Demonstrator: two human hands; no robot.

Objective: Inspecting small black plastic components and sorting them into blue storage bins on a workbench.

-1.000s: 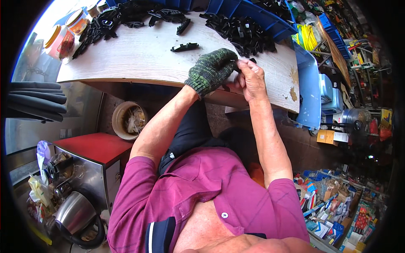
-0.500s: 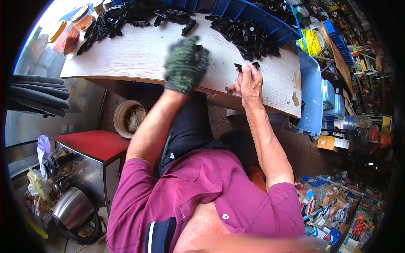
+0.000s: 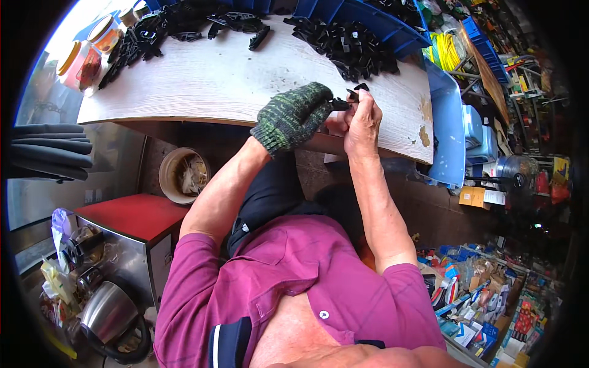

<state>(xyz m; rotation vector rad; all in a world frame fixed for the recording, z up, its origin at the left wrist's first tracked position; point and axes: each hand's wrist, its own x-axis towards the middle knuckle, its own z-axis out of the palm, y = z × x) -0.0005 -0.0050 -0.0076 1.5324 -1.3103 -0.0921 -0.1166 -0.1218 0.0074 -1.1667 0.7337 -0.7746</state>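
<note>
Close together above the front edge of the wood-grain tabletop (image 3: pixel 202 80), both hands are at work on small black pieces. The left hand (image 3: pixel 294 116), in a black-and-green knitted glove, has its fingers closed around a black plastic part (image 3: pixel 338 105), whose end pokes out toward the other hand. Opposite it, the bare right hand (image 3: pixel 363 126) pinches a smaller black piece (image 3: pixel 361 89) between thumb and fingers, its dark tip rising over the fingertips. Whether the two pieces touch cannot be told, as the fingers cover much of them.

Just beyond the right hand lies a dense heap of black plastic parts (image 3: pixel 353 46), against a blue plastic crate (image 3: pixel 392 30). Farther left, a second black heap (image 3: pixel 144 43) spreads along the back of the tabletop, beside a clear jar with an orange lid (image 3: pixel 81 64). A pale blue bin (image 3: pixel 446 138) stands at the table's right end. Below the table's left part, near the left forearm, sits a round bucket (image 3: pixel 169 181) with pale scraps inside.
</note>
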